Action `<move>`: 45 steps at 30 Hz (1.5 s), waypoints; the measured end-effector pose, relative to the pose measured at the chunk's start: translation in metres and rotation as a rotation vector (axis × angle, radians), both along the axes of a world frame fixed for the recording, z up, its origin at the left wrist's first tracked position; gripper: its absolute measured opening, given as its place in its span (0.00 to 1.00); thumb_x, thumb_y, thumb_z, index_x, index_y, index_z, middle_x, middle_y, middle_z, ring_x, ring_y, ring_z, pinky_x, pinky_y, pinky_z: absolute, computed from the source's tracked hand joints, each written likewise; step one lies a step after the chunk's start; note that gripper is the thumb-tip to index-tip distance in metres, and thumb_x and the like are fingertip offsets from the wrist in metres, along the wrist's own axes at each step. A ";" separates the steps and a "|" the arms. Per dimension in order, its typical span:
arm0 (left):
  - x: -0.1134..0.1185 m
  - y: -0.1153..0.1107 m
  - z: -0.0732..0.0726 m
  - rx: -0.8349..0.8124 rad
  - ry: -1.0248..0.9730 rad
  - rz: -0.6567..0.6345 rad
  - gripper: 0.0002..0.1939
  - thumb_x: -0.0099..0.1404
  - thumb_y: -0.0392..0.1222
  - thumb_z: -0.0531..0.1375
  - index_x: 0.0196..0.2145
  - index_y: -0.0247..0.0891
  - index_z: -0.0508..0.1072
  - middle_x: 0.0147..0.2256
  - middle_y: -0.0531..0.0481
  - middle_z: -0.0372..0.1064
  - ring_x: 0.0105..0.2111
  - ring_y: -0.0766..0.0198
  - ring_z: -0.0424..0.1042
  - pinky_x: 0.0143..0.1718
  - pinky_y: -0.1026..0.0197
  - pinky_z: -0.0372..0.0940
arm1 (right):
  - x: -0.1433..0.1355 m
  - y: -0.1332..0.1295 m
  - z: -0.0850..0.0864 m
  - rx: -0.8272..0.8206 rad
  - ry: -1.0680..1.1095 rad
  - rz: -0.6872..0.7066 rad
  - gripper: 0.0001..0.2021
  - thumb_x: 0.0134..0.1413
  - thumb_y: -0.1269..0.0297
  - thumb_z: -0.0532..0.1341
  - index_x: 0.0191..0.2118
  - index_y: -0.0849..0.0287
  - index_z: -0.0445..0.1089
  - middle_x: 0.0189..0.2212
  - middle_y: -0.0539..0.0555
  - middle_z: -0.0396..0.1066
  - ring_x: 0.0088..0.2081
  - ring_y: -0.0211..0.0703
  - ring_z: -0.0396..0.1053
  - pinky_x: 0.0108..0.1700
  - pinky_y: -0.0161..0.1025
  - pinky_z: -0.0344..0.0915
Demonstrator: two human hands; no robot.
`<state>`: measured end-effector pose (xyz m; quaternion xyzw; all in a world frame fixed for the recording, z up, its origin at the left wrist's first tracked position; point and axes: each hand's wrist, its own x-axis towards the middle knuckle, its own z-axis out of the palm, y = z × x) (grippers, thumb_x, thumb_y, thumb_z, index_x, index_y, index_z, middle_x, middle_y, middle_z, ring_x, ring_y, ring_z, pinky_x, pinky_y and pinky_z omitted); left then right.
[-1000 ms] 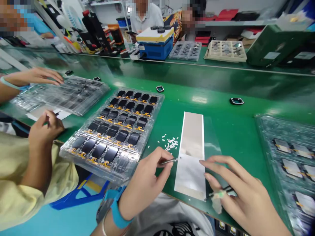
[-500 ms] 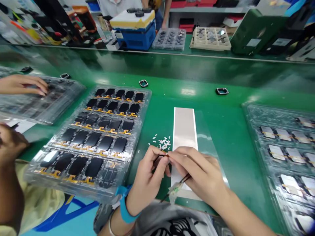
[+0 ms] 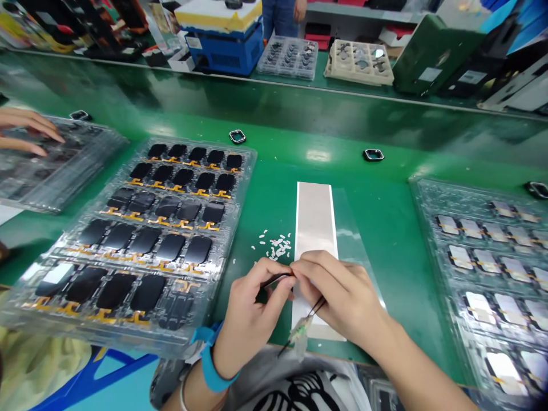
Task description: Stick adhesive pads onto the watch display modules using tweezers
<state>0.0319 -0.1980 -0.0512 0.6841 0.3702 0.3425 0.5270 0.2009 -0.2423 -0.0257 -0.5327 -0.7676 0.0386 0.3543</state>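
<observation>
"Fingers (image 3: pixel 279 297) first: pressed together or spread?"

"Pressed in, on both sides. Left hand (image 3: pixel 252 311): thumb and forefinger pinching a thin dark part (image 3: pixel 276 278), seen nearly edge-on. Right hand (image 3: pixel 342 299): fingertips bunched at the other end of the same part; cannot tell exactly how much of it between them. Also in the right hand, slim tweezers (image 3: pixel 301 331) with a pale wrap, jutting out below the palm."

"And the part itself: where, and how to handle?"

"Up between both hands, near the left edge of a pale strip (image 3: pixel 314 222). Probably light and stiff, smooth enough to slip, easy to scratch or crack. Best gripped gently by the edges, clear of the flat face."

"Farther out?"

"Left of the strip, a scatter of white scraps (image 3: pixel 279 248); right of it, clear film (image 3: pixel 349 228) on the green table (image 3: pixel 389 228). Farther left, a clear tray (image 3: pixel 128 334) of black screens (image 3: pixel 145 238) with orange tabs; well to the right, another tray (image 3: pixel 449 191) with silvery pieces (image 3: pixel 488 260). Toward the back, small dark frames (image 3: pixel 374 155), well apart."
</observation>
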 end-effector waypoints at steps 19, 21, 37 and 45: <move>-0.003 -0.008 -0.002 -0.203 -0.191 -0.074 0.04 0.77 0.42 0.51 0.42 0.43 0.62 0.28 0.57 0.63 0.26 0.70 0.62 0.28 0.66 0.57 | 0.007 0.033 -0.004 -0.737 0.881 0.016 0.11 0.53 0.59 0.67 0.27 0.60 0.71 0.20 0.46 0.66 0.21 0.31 0.58 0.24 0.31 0.55; -0.001 -0.007 -0.002 -0.251 -0.207 -0.046 0.05 0.77 0.44 0.51 0.43 0.43 0.61 0.27 0.57 0.64 0.26 0.70 0.63 0.28 0.67 0.56 | 0.007 0.031 -0.003 -0.797 1.000 0.095 0.14 0.52 0.54 0.68 0.27 0.60 0.72 0.18 0.44 0.64 0.19 0.29 0.52 0.21 0.31 0.50; -0.002 -0.006 -0.005 -0.283 -0.113 -0.071 0.09 0.77 0.50 0.50 0.43 0.43 0.59 0.27 0.58 0.60 0.27 0.68 0.59 0.28 0.65 0.56 | 0.004 0.023 -0.001 -0.755 0.920 0.016 0.10 0.55 0.61 0.66 0.28 0.62 0.76 0.14 0.39 0.42 0.19 0.29 0.39 0.21 0.35 0.37; -0.003 -0.009 -0.007 -0.377 -0.191 -0.047 0.09 0.77 0.50 0.51 0.46 0.43 0.59 0.27 0.57 0.62 0.27 0.69 0.61 0.28 0.67 0.56 | -0.004 0.020 0.001 -0.634 0.837 -0.057 0.11 0.56 0.61 0.64 0.26 0.61 0.72 0.18 0.42 0.54 0.21 0.30 0.47 0.24 0.34 0.45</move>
